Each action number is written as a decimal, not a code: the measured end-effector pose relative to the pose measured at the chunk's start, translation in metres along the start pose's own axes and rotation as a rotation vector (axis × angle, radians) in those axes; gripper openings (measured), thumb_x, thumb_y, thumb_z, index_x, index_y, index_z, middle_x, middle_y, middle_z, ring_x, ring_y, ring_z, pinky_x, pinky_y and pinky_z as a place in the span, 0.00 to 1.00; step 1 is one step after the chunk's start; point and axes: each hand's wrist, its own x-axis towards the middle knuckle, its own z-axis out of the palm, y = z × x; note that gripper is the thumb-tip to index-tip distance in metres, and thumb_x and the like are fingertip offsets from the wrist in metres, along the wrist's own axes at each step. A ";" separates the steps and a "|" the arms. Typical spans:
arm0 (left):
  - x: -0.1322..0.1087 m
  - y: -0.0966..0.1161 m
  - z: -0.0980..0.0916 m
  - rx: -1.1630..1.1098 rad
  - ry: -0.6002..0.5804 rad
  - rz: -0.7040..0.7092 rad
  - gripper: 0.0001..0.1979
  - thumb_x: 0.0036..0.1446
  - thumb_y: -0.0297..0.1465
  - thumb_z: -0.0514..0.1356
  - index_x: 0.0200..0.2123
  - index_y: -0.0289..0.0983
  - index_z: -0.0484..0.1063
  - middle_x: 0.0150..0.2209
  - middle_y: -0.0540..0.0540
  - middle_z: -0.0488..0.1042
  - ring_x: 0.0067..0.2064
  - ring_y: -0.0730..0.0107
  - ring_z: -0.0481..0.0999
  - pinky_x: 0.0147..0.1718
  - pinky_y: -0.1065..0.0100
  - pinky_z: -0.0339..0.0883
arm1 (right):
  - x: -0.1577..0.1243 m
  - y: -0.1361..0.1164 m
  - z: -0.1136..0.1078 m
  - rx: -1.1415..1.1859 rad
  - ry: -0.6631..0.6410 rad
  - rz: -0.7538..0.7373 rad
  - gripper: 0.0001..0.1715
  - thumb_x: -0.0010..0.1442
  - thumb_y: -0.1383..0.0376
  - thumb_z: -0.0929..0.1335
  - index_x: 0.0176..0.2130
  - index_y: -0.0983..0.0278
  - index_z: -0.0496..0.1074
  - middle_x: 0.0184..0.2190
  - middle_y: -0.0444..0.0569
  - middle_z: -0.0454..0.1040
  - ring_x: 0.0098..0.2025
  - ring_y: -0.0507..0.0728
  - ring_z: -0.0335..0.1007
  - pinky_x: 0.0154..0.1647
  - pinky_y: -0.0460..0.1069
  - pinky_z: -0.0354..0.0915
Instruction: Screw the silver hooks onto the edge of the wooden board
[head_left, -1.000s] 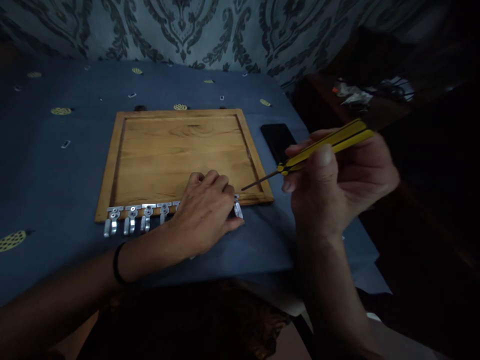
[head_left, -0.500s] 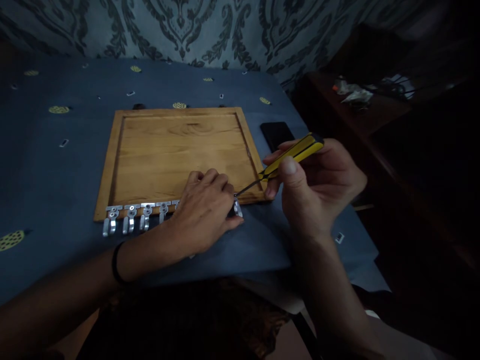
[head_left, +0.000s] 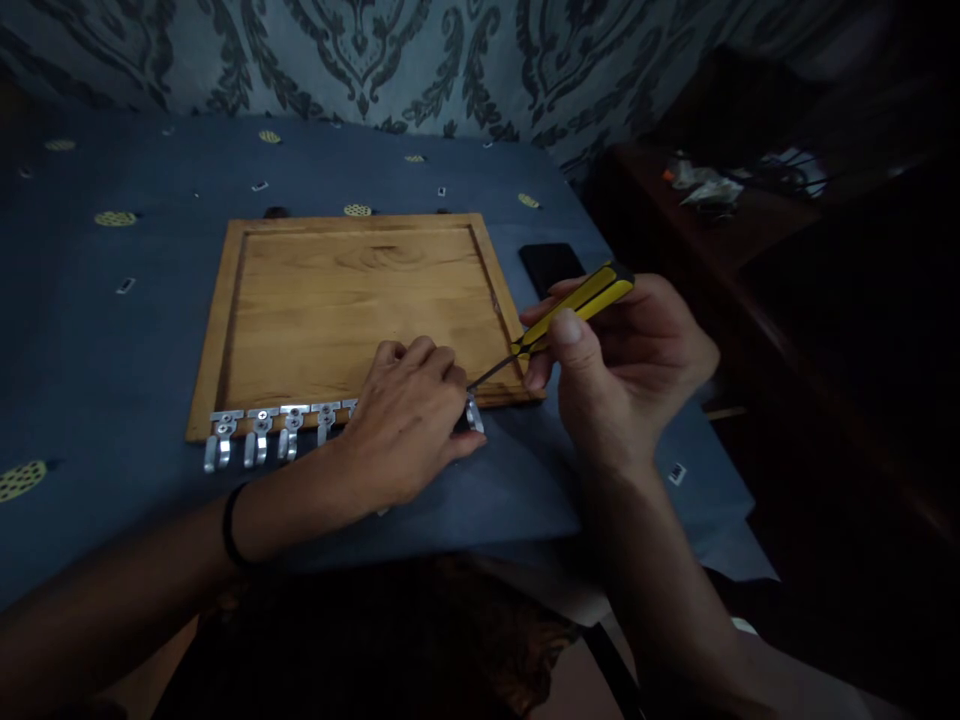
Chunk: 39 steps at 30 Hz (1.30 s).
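Note:
My right hand point(head_left: 626, 360) grips the yellow and black handle of a screwdriver point(head_left: 577, 308), its thumb lying along the side. The shaft slants down to the left, and its tip meets a metal hook point(head_left: 473, 413) at the front edge of a framed wooden board point(head_left: 360, 310). Bent over that same edge, my left hand point(head_left: 412, 420) has its fingers closed on this hook, with the thumb beneath; the fingers hide part of it. Several silver hooks point(head_left: 260, 437) on a metal strip line the board's front edge to the left, some with screws showing.
The board lies on a table with a blue patterned cloth point(head_left: 97, 330). A flat black object point(head_left: 551, 268), perhaps a phone, rests beyond the screwdriver. To the right, a brown surface point(head_left: 772, 225) carries a clear plastic bag point(head_left: 705, 185). A patterned wall point(head_left: 360, 60) stands behind.
My right hand and the screwdriver have shifted slightly left, the handle a little more than the tip. My left hand keeps its place on the hook.

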 end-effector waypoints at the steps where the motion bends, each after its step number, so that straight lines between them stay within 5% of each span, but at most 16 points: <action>1: 0.000 0.000 0.000 0.001 0.001 0.002 0.19 0.59 0.44 0.68 0.42 0.33 0.77 0.43 0.40 0.76 0.51 0.50 0.71 0.49 0.53 0.63 | 0.000 0.000 0.000 0.002 -0.002 0.002 0.08 0.59 0.59 0.76 0.36 0.59 0.76 0.28 0.38 0.77 0.18 0.45 0.67 0.15 0.42 0.63; 11: 0.001 0.000 -0.002 0.006 0.013 0.012 0.17 0.60 0.42 0.67 0.42 0.33 0.77 0.43 0.40 0.76 0.51 0.50 0.71 0.48 0.54 0.62 | 0.002 0.005 -0.001 0.056 -0.012 -0.011 0.16 0.55 0.57 0.79 0.34 0.57 0.70 0.31 0.37 0.81 0.14 0.45 0.63 0.10 0.42 0.57; 19: 0.000 0.001 -0.003 0.017 -0.002 0.003 0.18 0.60 0.43 0.67 0.42 0.32 0.77 0.44 0.38 0.77 0.51 0.49 0.71 0.49 0.54 0.62 | 0.005 0.002 -0.004 0.040 -0.157 0.039 0.10 0.61 0.58 0.75 0.44 0.56 0.80 0.35 0.42 0.82 0.18 0.47 0.69 0.16 0.46 0.67; 26: 0.001 0.001 -0.002 0.012 -0.010 -0.001 0.19 0.60 0.43 0.67 0.43 0.33 0.77 0.45 0.38 0.77 0.52 0.49 0.71 0.50 0.53 0.62 | 0.004 0.002 0.003 0.071 -0.110 0.037 0.14 0.54 0.58 0.79 0.34 0.58 0.73 0.31 0.38 0.81 0.16 0.46 0.67 0.11 0.43 0.60; 33: -0.001 -0.001 -0.001 0.016 0.017 0.014 0.18 0.59 0.43 0.68 0.41 0.33 0.77 0.42 0.40 0.76 0.50 0.51 0.71 0.48 0.55 0.62 | 0.006 0.002 0.003 0.141 0.138 -0.085 0.10 0.57 0.60 0.77 0.35 0.57 0.73 0.32 0.39 0.81 0.16 0.45 0.63 0.09 0.43 0.54; 39: 0.000 -0.001 0.000 0.027 0.038 0.023 0.18 0.60 0.43 0.68 0.40 0.33 0.77 0.41 0.40 0.76 0.49 0.51 0.71 0.46 0.56 0.62 | 0.002 0.005 0.000 0.108 0.043 -0.037 0.10 0.58 0.61 0.77 0.35 0.57 0.73 0.32 0.39 0.82 0.14 0.45 0.62 0.08 0.43 0.55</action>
